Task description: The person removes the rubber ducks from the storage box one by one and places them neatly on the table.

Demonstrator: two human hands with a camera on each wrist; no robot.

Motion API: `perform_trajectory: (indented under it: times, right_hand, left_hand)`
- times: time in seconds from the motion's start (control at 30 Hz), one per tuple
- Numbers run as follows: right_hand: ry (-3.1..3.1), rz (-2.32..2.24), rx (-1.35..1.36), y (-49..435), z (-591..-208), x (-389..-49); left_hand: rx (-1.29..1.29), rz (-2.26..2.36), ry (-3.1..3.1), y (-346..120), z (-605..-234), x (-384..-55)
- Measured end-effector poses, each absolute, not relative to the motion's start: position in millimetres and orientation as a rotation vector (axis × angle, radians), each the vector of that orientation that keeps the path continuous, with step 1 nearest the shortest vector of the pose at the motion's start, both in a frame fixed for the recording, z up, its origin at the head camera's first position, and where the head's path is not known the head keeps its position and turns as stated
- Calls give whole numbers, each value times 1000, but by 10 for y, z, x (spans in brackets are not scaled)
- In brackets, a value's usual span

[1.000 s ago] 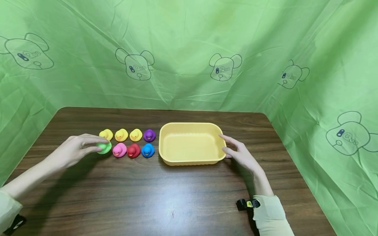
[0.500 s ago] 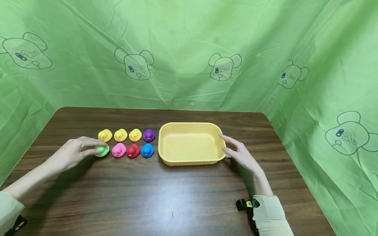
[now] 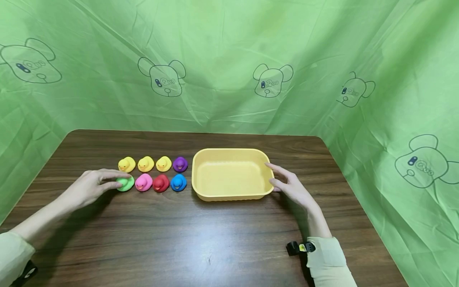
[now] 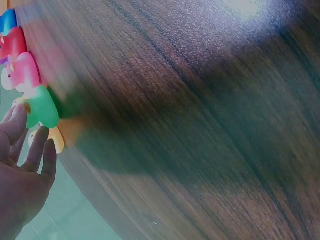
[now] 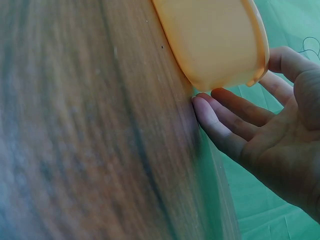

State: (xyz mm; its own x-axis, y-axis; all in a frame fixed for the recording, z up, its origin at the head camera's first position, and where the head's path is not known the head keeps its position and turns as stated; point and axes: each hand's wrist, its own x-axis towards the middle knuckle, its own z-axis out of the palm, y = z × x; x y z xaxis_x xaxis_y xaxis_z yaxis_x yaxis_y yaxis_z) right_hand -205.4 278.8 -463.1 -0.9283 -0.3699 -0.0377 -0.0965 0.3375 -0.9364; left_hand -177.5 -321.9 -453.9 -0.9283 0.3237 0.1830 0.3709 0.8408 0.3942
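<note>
My left hand point(image 3: 94, 184) pinches a green rubber duck point(image 3: 126, 184) between thumb and fingers, at the left end of the front row. The left wrist view shows the thumb at the green duck's point(image 4: 44, 107) beak. To its right sit a pink duck point(image 3: 144, 182), a red duck point(image 3: 161, 183) and a blue duck point(image 3: 178, 182). Behind are three yellow ducks point(image 3: 146, 164) and a purple duck point(image 3: 180, 164). The right hand point(image 3: 292, 189) rests its spread fingers against the right end of a yellow plastic basin point(image 3: 229, 179); nothing lies inside it.
The dark wood table point(image 3: 172, 247) carries everything. A green curtain point(image 3: 222, 79) with printed bear heads stands behind and at both sides. A black wrist device point(image 3: 300, 248) sits at the right sleeve.
My left hand has shifted the green duck toward the near left, out from in front of a yellow duck, then slightly right toward the pink one. The right hand and basin have stayed put.
</note>
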Motion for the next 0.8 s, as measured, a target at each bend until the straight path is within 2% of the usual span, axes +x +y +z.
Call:
perform_trajectory:
  times: [0.5, 0.8]
  right_hand:
    - [2383, -1603, -435, 2764, -4652, -2060]
    - [2396, -1588, -437, 2791, -4605, -2034]
  left_hand:
    - [-597, -765, -2787, -3236, -4615, -1744]
    - [-542, -794, -2770, -3223, -4477, -1725]
